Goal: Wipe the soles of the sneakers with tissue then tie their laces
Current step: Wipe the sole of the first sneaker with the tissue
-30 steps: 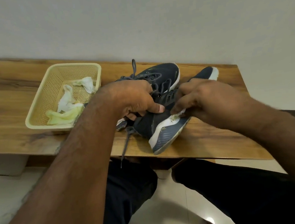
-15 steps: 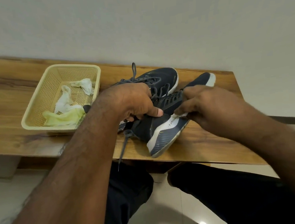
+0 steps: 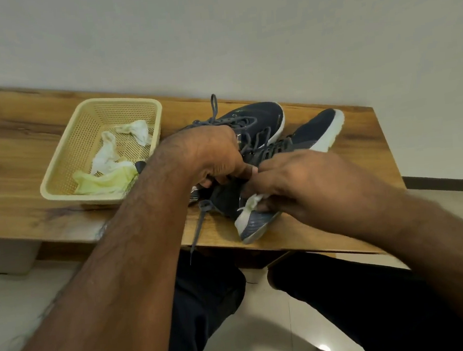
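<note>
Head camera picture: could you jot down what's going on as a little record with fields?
Left hand: grips the tilted sneaker
Right hand: presses a tissue against that sneaker's sole edge
Other sneaker: flat on the table, laces loose
Basket: holds crumpled tissues
Stage: wiping; laces untied

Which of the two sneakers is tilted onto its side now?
The nearer sneaker, held by both hands, is tilted with its sole showing. The far sneaker stands upright on the table.
</note>
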